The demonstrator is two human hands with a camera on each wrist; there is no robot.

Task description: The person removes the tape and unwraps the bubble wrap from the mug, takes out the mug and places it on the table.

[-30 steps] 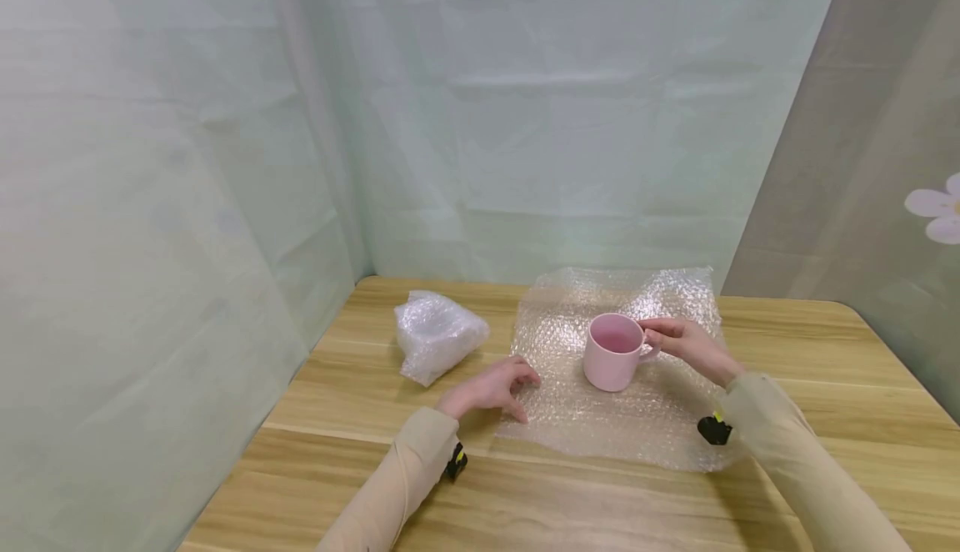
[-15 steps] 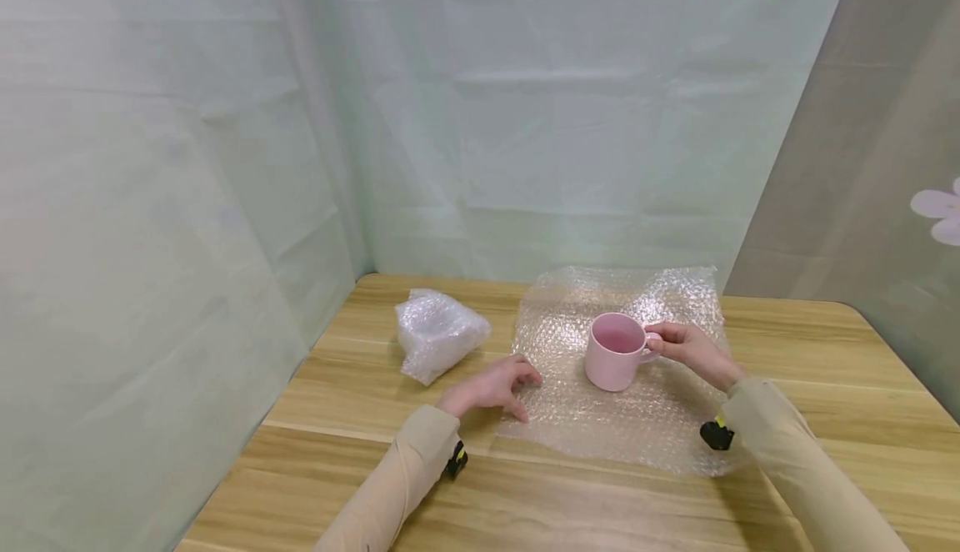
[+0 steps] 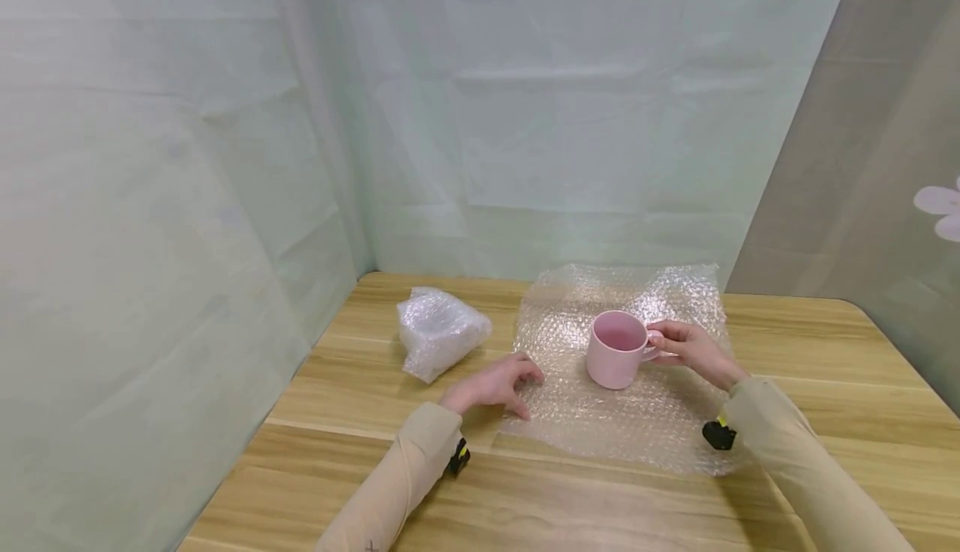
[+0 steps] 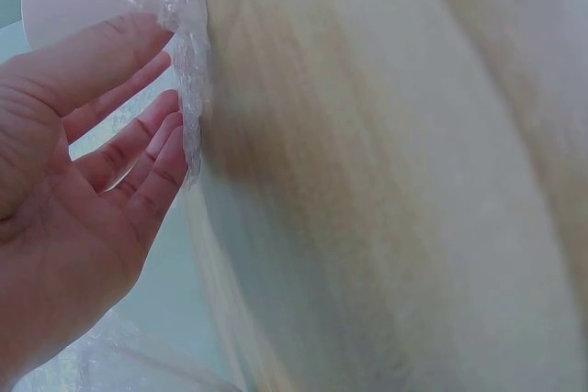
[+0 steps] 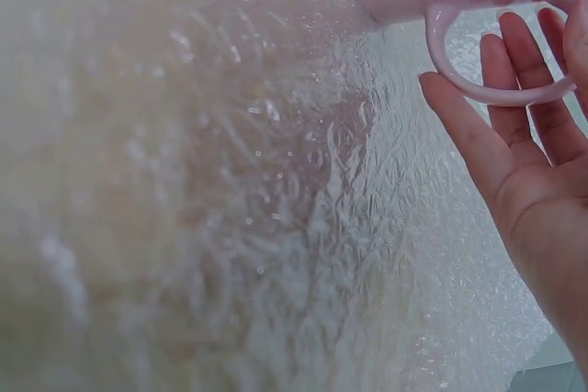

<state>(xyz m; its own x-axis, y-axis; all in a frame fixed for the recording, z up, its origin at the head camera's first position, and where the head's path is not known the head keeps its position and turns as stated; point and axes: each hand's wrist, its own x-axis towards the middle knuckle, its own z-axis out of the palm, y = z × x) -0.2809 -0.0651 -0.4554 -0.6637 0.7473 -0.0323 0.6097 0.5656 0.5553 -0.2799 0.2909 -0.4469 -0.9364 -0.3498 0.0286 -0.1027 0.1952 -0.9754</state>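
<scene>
A pink mug stands upright on a flat sheet of bubble wrap. From the right side, my right hand pinches the mug's handle near its top; in the right wrist view the other fingers lie loosely beside the handle's loop. My left hand is at the sheet's left edge, fingers loosely bent and thumb apart. The left wrist view has its fingertips at the edge of the bubble wrap, gripping nothing.
A bubble-wrapped bundle lies on the wooden table to the left, beyond my left hand; its contents cannot be made out. Pale curtains hang behind and to the left of the table.
My right hand's fingers have shifted from the mug's rim side onto its handle. The mug and left hand hold nearly the same place; the view has shifted slightly.
</scene>
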